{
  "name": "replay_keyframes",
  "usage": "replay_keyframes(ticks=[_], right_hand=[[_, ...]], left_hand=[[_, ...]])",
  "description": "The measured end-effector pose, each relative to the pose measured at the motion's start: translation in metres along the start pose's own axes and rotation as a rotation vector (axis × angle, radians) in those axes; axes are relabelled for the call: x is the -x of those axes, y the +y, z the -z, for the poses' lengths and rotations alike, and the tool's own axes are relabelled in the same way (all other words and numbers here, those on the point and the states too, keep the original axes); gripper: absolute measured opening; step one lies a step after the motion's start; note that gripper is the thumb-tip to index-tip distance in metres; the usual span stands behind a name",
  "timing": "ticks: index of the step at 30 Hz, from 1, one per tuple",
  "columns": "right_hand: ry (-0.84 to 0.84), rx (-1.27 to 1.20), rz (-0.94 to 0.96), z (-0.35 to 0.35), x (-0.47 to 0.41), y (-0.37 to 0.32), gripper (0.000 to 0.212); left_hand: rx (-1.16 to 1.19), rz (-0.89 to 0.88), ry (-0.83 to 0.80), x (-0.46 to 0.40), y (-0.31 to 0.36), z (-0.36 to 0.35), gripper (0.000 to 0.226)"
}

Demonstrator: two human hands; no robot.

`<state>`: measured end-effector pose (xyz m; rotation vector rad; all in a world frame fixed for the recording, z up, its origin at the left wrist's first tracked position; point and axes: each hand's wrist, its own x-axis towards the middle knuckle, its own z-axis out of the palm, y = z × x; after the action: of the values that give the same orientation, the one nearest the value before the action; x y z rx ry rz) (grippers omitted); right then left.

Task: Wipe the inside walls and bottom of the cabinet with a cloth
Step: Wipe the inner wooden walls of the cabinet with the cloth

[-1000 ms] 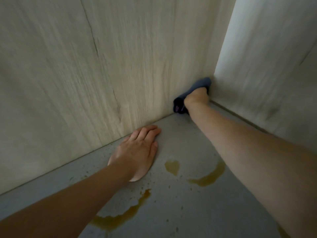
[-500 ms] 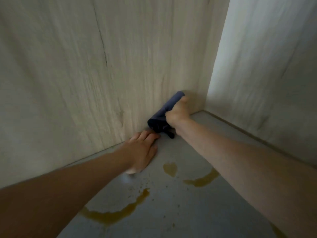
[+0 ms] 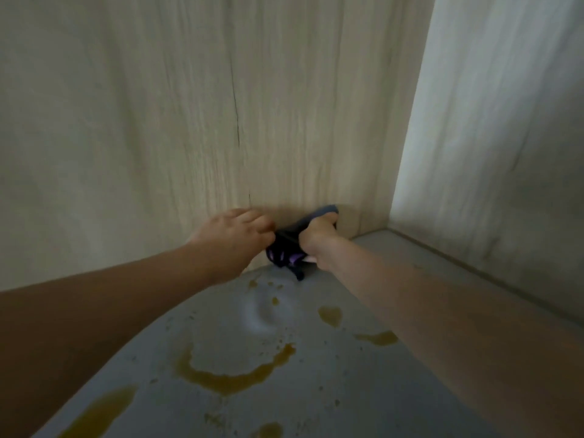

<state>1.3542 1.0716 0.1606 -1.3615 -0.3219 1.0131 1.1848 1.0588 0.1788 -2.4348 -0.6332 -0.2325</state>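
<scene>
Right hand point(image 3: 317, 237) at frame centre, fingers wrapped round the dark blue cloth point(image 3: 289, 252), pressing it into the seam where the wood-grain back wall point(image 3: 196, 121) meets the grey cabinet bottom point(image 3: 316, 399). Left hand point(image 3: 234, 237) just beside it, fingertips curled and touching the cloth's left edge; can't tell if it actually pinches it. Pale side wall point(image 3: 505, 137) at right. Yellow-brown spill marks point(image 3: 227, 380) across the lower half of the bottom, unwiped.
</scene>
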Motion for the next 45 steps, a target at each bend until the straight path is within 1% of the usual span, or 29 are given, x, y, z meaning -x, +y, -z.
replay_keyframes(ticks=[2, 4, 5, 6, 8, 10, 12, 13, 15, 16, 18, 21, 23, 24, 25, 26, 27, 29, 31, 33, 34, 35, 37, 38, 39, 40, 42, 44, 45], right_hand=[[-0.009, -0.038, -0.065, 0.005, 0.006, -0.005, 0.046], [-0.005, 0.119, 0.028, 0.018, -0.004, -0.019, 0.042], [-0.023, 0.211, 0.092, 0.029, -0.013, -0.023, 0.046], [0.011, 0.293, 0.142, 0.038, -0.024, -0.027, 0.055], [0.119, 0.357, 0.2, 0.049, -0.041, -0.03, 0.065], [0.199, 0.406, 0.243, 0.044, -0.037, -0.033, 0.065], [0.251, 0.465, 0.291, 0.034, -0.02, -0.031, 0.059], [0.255, 0.569, 0.373, 0.025, -0.008, -0.027, 0.06], [0.161, 0.854, 0.598, 0.003, 0.023, -0.013, 0.076], [0.145, 0.963, 0.689, -0.008, 0.026, -0.006, 0.082], [0.198, 1.042, 0.808, -0.021, 0.032, -0.002, 0.084], [0.226, 1.045, 0.822, 0.0, 0.014, -0.024, 0.076], [0.206, 0.837, 0.658, 0.021, 0.0, -0.051, 0.069], [0.243, 0.773, 0.592, 0.027, -0.004, -0.06, 0.068], [0.272, 0.784, 0.563, 0.028, -0.003, -0.064, 0.07], [0.285, 0.844, 0.608, 0.023, 0.003, -0.064, 0.072], [0.273, 0.889, 0.704, 0.014, 0.011, -0.06, 0.072], [0.306, 0.981, 0.976, -0.008, 0.027, -0.044, 0.072], [0.372, 1.021, 1.174, -0.024, 0.037, -0.037, 0.074], [0.371, 1.027, 1.221, -0.026, 0.036, -0.045, 0.073], [0.368, 1.032, 1.199, -0.02, 0.032, -0.053, 0.071], [0.35, 0.978, 1.134, -0.01, 0.024, -0.063, 0.069], [0.298, 0.823, 0.918, 0.01, 0.006, -0.086, 0.066], [0.292, 0.796, 0.829, 0.016, 0.003, -0.094, 0.066], [0.301, 0.81, 0.788, 0.017, 0.004, -0.097, 0.066], [0.306, 0.832, 0.8, 0.011, 0.009, -0.095, 0.065], [0.334, 0.901, 0.928, -0.004, 0.028, -0.082, 0.065], [0.394, 1.003, 1.154, -0.023, 0.052, -0.06, 0.065], [0.394, 1.037, 1.276, -0.032, 0.062, -0.05, 0.066]], left_hand=[[-0.05, -0.023, -0.04, 0.003, -0.002, 0.009, 0.048], [-0.154, -0.024, -0.044, 0.001, -0.006, 0.007, 0.051], [-0.159, -0.043, 0.005, 0.001, -0.007, 0.008, 0.051], [-0.146, -0.073, 0.076, 0.001, -0.011, 0.011, 0.049], [-0.09, -0.077, 0.118, 0.002, -0.015, 0.011, 0.041], [-0.111, -0.066, 0.164, 0.005, -0.022, 0.009, 0.037], [-0.119, -0.078, 0.196, 0.006, -0.022, 0.011, 0.04], [-0.118, -0.091, 0.215, 0.007, -0.023, 0.01, 0.042], [-0.129, -0.085, 0.235, 0.009, -0.026, 0.007, 0.048], [-0.123, -0.065, 0.231, 0.011, -0.025, 0.008, 0.049], [-0.117, -0.04, 0.246, 0.014, -0.026, 0.009, 0.05], [-0.123, 0.006, 0.273, 0.019, -0.029, 0.018, 0.055], [-0.14, 0.004, 0.275, 0.022, -0.033, 0.021, 0.057], [-0.149, 0.002, 0.267, 0.023, -0.036, 0.024, 0.056], [-0.145, 0.006, 0.266, 0.023, -0.037, 0.024, 0.055], [-0.139, 0.009, 0.268, 0.022, -0.039, 0.025, 0.055], [-0.14, 0.01, 0.264, 0.021, -0.041, 0.025, 0.055], [-0.144, 0.013, 0.276, 0.02, -0.042, 0.027, 0.055], [-0.166, 0.003, 0.306, 0.018, -0.042, 0.03, 0.055], [-0.198, 0.003, 0.317, 0.018, -0.045, 0.035, 0.057], [-0.211, 0.011, 0.328, 0.018, -0.047, 0.038, 0.057], [-0.217, 0.021, 0.334, 0.017, -0.049, 0.04, 0.057], [-0.233, 0.031, 0.332, 0.016, -0.054, 0.044, 0.056], [-0.238, 0.029, 0.336, 0.015, -0.055, 0.045, 0.055], [-0.235, 0.025, 0.345, 0.014, -0.056, 0.045, 0.054], [-0.233, 0.024, 0.351, 0.015, -0.057, 0.046, 0.053], [-0.238, 0.026, 0.343, 0.016, -0.056, 0.047, 0.055], [-0.255, 0.029, 0.342, 0.021, -0.057, 0.05, 0.059], [-0.26, 0.031, 0.342, 0.024, -0.058, 0.052, 0.061]])
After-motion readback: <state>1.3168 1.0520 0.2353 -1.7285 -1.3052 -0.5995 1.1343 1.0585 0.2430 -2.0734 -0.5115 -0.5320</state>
